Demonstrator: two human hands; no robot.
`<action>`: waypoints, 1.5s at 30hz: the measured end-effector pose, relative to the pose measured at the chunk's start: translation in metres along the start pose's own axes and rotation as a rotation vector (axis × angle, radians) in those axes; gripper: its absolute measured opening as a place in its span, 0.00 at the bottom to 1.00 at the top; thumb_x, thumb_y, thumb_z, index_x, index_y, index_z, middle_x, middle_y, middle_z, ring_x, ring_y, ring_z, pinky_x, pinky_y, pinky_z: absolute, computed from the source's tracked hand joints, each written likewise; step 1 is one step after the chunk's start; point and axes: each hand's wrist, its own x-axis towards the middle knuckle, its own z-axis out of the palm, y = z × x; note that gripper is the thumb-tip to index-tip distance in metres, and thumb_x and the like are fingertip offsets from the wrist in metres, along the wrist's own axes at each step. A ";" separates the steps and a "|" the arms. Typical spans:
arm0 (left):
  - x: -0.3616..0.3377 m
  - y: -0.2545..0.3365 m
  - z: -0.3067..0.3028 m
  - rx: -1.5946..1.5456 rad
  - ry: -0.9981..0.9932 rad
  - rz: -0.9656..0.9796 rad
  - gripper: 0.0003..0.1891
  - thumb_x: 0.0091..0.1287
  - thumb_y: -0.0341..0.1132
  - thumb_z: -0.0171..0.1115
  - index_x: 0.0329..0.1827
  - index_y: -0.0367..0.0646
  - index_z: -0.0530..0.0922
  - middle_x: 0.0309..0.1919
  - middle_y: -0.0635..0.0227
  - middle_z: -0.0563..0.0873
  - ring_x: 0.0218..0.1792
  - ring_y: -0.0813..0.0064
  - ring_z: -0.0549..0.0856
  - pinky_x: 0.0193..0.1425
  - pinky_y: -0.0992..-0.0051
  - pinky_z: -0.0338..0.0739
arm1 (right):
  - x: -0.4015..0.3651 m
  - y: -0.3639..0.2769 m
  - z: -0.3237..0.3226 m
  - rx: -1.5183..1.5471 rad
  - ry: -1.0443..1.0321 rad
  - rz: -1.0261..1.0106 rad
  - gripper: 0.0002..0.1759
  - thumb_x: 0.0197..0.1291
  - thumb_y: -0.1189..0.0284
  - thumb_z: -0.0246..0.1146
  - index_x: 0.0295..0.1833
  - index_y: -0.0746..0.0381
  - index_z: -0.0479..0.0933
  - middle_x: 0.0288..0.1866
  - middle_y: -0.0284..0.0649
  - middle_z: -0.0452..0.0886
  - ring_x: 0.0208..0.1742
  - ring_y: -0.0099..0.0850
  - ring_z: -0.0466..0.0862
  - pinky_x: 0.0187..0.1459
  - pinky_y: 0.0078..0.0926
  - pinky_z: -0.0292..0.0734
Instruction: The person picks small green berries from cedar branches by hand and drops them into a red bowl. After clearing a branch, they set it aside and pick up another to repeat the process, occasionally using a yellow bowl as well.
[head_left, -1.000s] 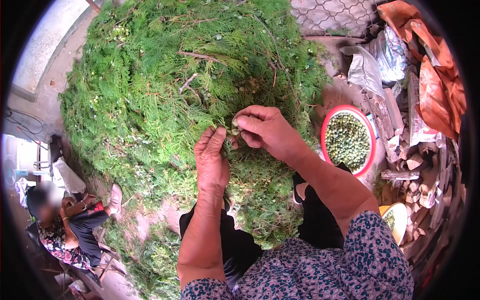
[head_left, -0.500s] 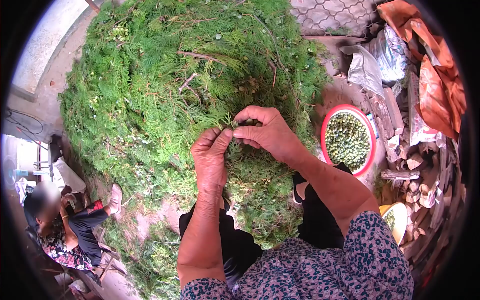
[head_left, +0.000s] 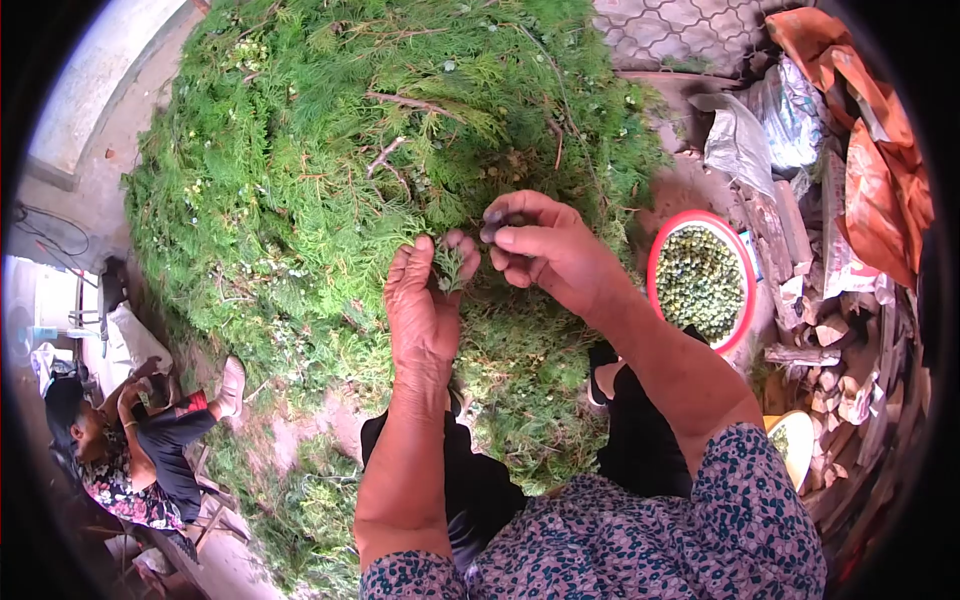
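Observation:
My left hand (head_left: 420, 305) is over the green heap with thumb and fingers apart. A small green conifer sprig (head_left: 453, 272) shows in the gap between them, apparently loose against the hand. To its right, my right hand (head_left: 545, 245) is closed, thumb pressed toward the curled index finger. The fingertips look dark, and whatever they may hold is hidden. Beneath both hands spreads a large pile of cut conifer branches (head_left: 290, 170). At the right stands a red-rimmed basin (head_left: 655, 275) filled with small green cones (head_left: 700, 285).
A yellow container (head_left: 797, 450) stands at the lower right beside stacked firewood (head_left: 828, 400). Sacks (head_left: 735, 140) and an orange sheet (head_left: 880, 190) lie at the upper right. Another person (head_left: 150, 450) sits at the left, near the heap's edge.
My hands have moved apart from where they met over the sprig. The left thumb and fingers have spread; my right hand has drawn slightly up and right, still closed.

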 end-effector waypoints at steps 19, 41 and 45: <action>-0.004 0.004 -0.002 0.069 -0.174 -0.043 0.09 0.59 0.25 0.60 0.42 0.40 0.73 0.37 0.64 0.80 0.40 0.73 0.81 0.41 0.69 0.80 | 0.006 0.023 -0.001 -0.707 0.039 -0.354 0.08 0.48 0.78 0.62 0.36 0.67 0.77 0.30 0.35 0.78 0.25 0.20 0.76 0.31 0.17 0.71; -0.009 -0.005 0.009 0.413 -0.300 0.038 0.18 0.50 0.15 0.62 0.43 0.33 0.68 0.34 0.63 0.80 0.30 0.76 0.81 0.31 0.76 0.81 | -0.019 0.019 -0.024 -0.002 0.015 0.146 0.05 0.54 0.79 0.60 0.37 0.67 0.72 0.26 0.37 0.75 0.20 0.21 0.72 0.16 0.15 0.59; -0.009 -0.008 0.012 0.418 -0.330 -0.013 0.20 0.50 0.15 0.62 0.45 0.34 0.67 0.35 0.62 0.80 0.29 0.75 0.81 0.30 0.77 0.79 | -0.026 0.013 -0.028 -0.021 0.033 0.160 0.06 0.54 0.79 0.60 0.38 0.67 0.72 0.26 0.37 0.75 0.20 0.21 0.73 0.16 0.15 0.59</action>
